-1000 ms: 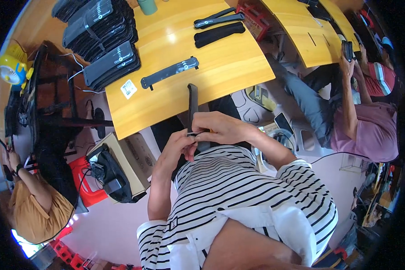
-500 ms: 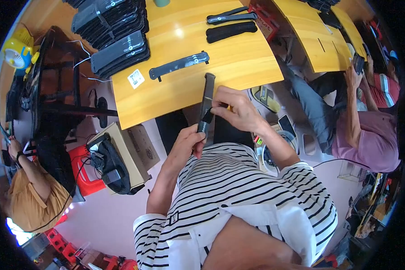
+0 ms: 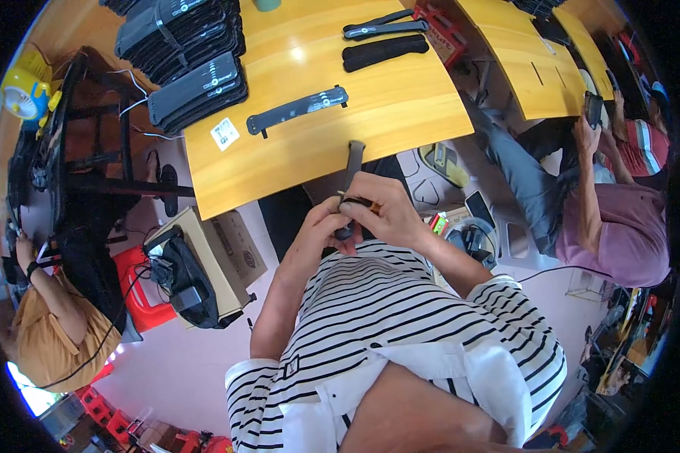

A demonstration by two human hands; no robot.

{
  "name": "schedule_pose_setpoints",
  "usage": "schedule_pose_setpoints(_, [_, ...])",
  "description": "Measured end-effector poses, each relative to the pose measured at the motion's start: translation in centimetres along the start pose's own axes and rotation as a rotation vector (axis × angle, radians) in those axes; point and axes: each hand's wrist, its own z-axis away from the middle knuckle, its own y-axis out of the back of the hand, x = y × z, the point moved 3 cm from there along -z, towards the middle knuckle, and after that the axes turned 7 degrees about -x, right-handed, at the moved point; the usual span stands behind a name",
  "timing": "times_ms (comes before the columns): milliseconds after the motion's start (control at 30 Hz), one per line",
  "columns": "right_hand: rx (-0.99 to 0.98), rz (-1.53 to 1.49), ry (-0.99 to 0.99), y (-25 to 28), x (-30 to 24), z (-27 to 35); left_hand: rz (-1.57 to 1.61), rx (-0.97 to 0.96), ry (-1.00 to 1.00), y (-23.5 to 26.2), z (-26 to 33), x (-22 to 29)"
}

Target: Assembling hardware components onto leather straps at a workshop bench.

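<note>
Left hand (image 3: 317, 230) and right hand (image 3: 381, 211): close together above the lap, both in a grip on one long dark strip (image 3: 350, 181); its upper end reaches over the near edge of the worktop (image 3: 400, 113).
Worktop, yellow wood: one flat black strip with a pale mark (image 3: 298, 111) lying alone; a white sticker (image 3: 224, 134) near its left end.
Back left: stack of black strips (image 3: 193, 87).
Back right: two further dark pieces (image 3: 385, 51), side by side.
Floor, left: cardboard box (image 3: 230, 249) holding a black bag (image 3: 185, 283).
Right: seated person in a mauve shirt (image 3: 619, 241).
</note>
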Motion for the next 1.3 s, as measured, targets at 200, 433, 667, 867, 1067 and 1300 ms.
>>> schedule_pose_setpoints(200, [0.238,0.081,-0.134,1.2,2.0,0.0,-0.065,-0.170,0.025,0.0,-1.6,-0.7])
schedule_pose_setpoints(433, [0.511,0.126,-0.156,5.3,4.6,-2.0,-0.164,-0.173,-0.004,-0.9,-1.9,0.2])
schedule_pose_setpoints(667, [0.756,0.368,-0.181,12.1,8.1,-5.3,-0.156,-0.247,-0.004,-1.3,-1.5,0.1])
schedule_pose_setpoints(867, [1.158,0.664,-0.201,23.2,11.9,-6.6,-0.149,-0.376,0.087,-1.4,1.9,0.3])
schedule_pose_setpoints(1067, [1.240,0.298,-0.023,31.3,9.5,-2.7,-0.097,-0.206,0.042,4.5,7.3,-1.0])
schedule_pose_setpoints(1300, [0.909,0.155,-0.146,24.3,0.7,0.7,0.012,0.423,-0.196,13.9,7.3,1.1])
